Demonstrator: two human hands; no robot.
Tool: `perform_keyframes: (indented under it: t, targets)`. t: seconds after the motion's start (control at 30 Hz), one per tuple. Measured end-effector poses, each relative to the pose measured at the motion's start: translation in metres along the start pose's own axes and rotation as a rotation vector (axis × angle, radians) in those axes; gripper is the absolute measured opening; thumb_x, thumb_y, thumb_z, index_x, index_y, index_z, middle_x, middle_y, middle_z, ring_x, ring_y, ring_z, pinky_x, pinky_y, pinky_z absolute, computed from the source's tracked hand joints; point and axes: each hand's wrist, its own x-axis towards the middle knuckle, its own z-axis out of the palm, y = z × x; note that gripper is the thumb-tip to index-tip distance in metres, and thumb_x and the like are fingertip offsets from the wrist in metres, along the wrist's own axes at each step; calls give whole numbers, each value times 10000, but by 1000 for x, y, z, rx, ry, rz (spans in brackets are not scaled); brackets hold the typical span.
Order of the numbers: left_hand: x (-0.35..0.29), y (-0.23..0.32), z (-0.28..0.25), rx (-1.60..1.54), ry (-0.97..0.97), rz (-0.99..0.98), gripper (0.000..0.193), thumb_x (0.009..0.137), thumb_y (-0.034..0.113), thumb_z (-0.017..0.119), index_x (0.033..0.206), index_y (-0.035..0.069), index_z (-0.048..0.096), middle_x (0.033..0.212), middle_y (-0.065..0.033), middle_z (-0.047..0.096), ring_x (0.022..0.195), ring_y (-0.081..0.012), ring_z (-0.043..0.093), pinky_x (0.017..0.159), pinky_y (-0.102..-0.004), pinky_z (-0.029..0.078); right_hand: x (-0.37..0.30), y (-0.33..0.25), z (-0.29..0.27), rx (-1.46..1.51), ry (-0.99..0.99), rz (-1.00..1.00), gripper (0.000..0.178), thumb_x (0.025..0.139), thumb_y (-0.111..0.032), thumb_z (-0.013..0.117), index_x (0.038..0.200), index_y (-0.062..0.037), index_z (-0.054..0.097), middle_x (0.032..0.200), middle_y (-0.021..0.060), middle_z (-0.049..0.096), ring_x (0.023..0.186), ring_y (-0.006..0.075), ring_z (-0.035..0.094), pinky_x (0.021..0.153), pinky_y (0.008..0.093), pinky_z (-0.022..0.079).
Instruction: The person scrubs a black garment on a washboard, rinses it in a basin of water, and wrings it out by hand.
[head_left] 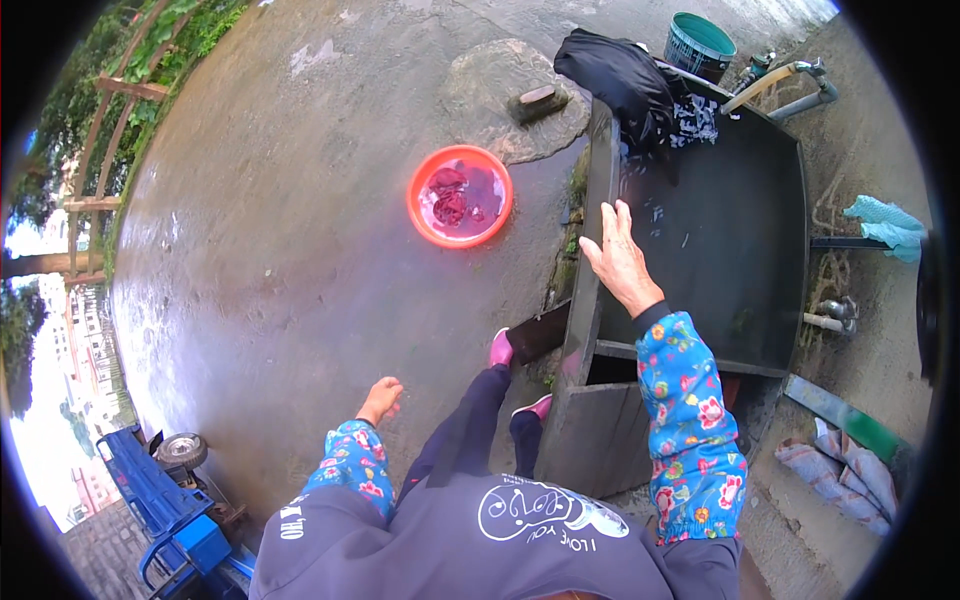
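Observation:
My right hand (622,262) is stretched out over the near rim of a dark water trough (600,170), fingers extended and holding nothing. Low at my side hangs my left hand (380,400), its fingers curled in and nothing showing in them. Both forearms wear blue flowered sleeve covers. Ahead on the wet ground stands an orange-red basin (413,205) of water with dark red cloth (452,203) in it, apart from both hands. A shiny black bag or garment (620,85) drapes over the trough's far left corner, its lower end inside.
Beyond the trough stands a green bucket (700,45), near a pipe with a tap (805,95). A stone block (537,102) lies on a round slab (490,80). Teal cloth (890,225) hangs at the right, above a grey cloth (845,470). A blue vehicle (160,500) is at lower left.

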Motion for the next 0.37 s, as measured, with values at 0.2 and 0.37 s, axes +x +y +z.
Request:
perform_keyframes:
  t: [0.2, 0.37]
  targets:
    - [-4, 0, 32, -13, -36, 50, 405, 864, 228, 562, 1242, 83, 531, 998, -86, 645, 652, -175, 626, 516, -322, 494, -7, 24, 30, -243, 132, -69, 577, 812, -5, 514, 1364, -34, 348, 1482, 251, 170, 936, 420, 608, 764, 480, 524]
    - [-14, -15, 30, 170, -102, 106, 432, 860, 248, 570, 1257, 84, 525, 1049, -108, 649, 686, -195, 641, 562, -343, 510, -3, 22, 45, -150, 185, 3, 666, 778, 14, 539, 1396, -82, 313, 1511, 191, 155, 924, 393, 624, 748, 483, 528]
